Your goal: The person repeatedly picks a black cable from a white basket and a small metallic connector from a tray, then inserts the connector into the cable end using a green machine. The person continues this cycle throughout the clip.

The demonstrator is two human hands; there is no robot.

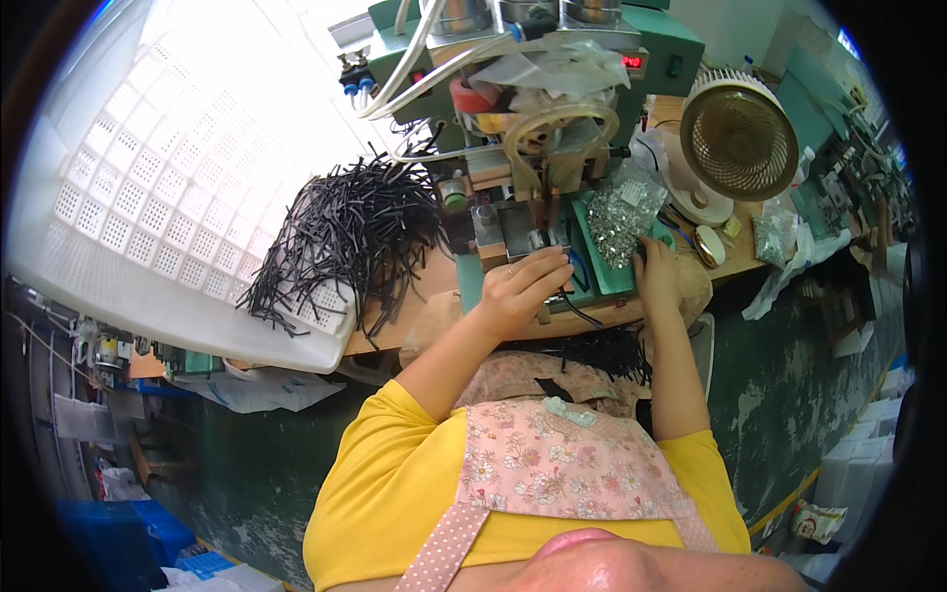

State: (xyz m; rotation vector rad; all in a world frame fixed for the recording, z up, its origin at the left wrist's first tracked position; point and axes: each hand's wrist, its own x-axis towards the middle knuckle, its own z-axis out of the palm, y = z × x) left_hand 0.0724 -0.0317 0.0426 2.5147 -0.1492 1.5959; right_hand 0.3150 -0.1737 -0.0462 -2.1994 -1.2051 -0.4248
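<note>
My left hand (528, 286) is at the front of a bench machine's metal tool head (543, 237), palm down with its fingers held together. A short black cable piece (586, 311) comes out from under these fingers; the pinched end is hidden. To the right, my right hand (658, 274) rests at the edge of a green tray (604, 278), fingers bent together beside a heap of small shiny metal parts (617, 227) in a clear bag. Whatever its fingertips hold is too small to make out. A large tangle of black cable pieces (355, 227) lies left of the machine.
A white perforated basket (148, 207) stands at the left, tilted toward the bench. A round fan (740, 136) stands behind my right hand, with a small oval box (709, 246) near it. Air hoses (424, 74) hang over the machine. More black cables (602, 353) lie at my lap.
</note>
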